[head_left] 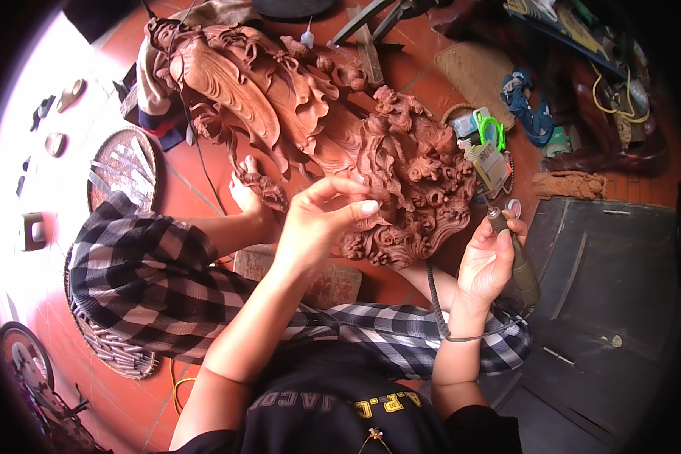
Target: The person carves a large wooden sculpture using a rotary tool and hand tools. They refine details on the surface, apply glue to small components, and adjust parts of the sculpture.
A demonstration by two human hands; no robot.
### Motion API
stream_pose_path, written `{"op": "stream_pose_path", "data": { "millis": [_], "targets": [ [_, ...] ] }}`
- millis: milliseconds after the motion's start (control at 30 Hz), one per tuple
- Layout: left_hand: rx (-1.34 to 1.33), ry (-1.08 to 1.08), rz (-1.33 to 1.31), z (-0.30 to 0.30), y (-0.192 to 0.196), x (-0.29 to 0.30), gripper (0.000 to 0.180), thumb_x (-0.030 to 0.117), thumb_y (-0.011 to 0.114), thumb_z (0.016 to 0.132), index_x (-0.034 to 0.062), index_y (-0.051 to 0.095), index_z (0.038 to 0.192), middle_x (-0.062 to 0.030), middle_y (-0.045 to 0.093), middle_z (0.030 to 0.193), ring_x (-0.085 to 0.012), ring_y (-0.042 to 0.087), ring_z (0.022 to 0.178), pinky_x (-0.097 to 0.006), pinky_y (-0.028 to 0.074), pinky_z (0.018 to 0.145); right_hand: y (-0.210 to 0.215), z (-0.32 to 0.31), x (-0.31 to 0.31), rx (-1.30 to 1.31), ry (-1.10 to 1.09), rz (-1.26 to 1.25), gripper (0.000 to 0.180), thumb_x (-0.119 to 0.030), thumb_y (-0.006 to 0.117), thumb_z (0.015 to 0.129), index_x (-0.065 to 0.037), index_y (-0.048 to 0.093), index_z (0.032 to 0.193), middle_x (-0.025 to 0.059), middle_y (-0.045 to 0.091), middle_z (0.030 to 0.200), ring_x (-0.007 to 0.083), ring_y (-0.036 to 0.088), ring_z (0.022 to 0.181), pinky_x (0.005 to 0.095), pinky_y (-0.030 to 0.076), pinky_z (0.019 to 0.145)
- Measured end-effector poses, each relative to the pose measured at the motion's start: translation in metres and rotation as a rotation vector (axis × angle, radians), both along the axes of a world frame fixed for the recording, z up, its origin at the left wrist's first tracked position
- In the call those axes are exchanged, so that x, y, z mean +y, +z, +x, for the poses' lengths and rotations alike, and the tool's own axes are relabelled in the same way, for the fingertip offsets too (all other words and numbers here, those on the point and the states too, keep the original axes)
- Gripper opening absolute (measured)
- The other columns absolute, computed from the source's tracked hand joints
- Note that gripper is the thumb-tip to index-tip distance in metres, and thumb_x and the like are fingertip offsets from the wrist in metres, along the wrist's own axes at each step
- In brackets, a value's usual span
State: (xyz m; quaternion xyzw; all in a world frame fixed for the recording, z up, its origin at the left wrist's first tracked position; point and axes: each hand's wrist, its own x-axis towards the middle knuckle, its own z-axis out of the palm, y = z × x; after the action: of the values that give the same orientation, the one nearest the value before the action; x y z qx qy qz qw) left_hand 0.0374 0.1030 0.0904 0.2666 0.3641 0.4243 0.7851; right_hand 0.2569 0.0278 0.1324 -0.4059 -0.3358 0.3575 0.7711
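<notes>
A large reddish-brown wood carving lies in front of me, a robed figure at the far left and dense curls at the near right. My left hand is raised over its near part, thumb and forefinger brought together in a pinch. Whatever may be between those fingertips is too small to make out. On the right, my right hand is closed around a rotary carving handpiece, its tip pointing up and away from me. A dark coiled cord loops below my right wrist.
Beside the carving stands a tray of small items with a bright green ring. A dark panel covers the right floor. Woven baskets of flat pieces and short rods lie left. A wooden block sits between my legs.
</notes>
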Motion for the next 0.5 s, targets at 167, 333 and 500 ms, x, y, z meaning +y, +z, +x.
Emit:
{"op": "stream_pose_path", "data": {
  "millis": [167,333,500],
  "targets": [
    [0.1,0.055,-0.01,-0.005,0.015,-0.003,0.019,0.0,0.079,0.079,0.0017,0.065,0.092,-0.0064,0.071,0.088,-0.0117,0.068,0.077,-0.024,0.056,0.064,-0.02,0.013,-0.003,-0.003,-0.037,-0.057,0.03,-0.009,0.066,0.087,-0.005,0.059,0.116,0.0084,0.053,0.117,0.0163,0.055,0.089,0.0279,0.046,0.079],
    [0.319,-0.043,-0.015,0.011,0.002,-0.01,0.019,-0.002,0.077,0.081,-0.001,0.065,0.097,-0.0104,0.071,0.1,-0.0109,0.068,0.085,-0.023,0.056,0.077,-0.027,0.015,-0.001,-0.042,-0.022,-0.11,0.034,0.001,0.067,0.082,-0.003,0.059,0.114,0.0112,0.054,0.115,0.0169,0.058,0.088,0.0283,0.05,0.08],
    [0.241,0.113,0.187,0.056,0.003,-0.014,0.028,-0.006,0.071,0.085,-0.0023,0.067,0.113,-0.0072,0.071,0.097,-0.01,0.068,0.091,-0.023,0.054,0.084,-0.027,0.023,-0.004,-0.121,-0.012,-0.072,0.032,0.004,0.067,0.08,-0.002,0.059,0.111,0.0106,0.054,0.109,0.018,0.06,0.09,0.0303,0.053,0.082]
  ]
}}
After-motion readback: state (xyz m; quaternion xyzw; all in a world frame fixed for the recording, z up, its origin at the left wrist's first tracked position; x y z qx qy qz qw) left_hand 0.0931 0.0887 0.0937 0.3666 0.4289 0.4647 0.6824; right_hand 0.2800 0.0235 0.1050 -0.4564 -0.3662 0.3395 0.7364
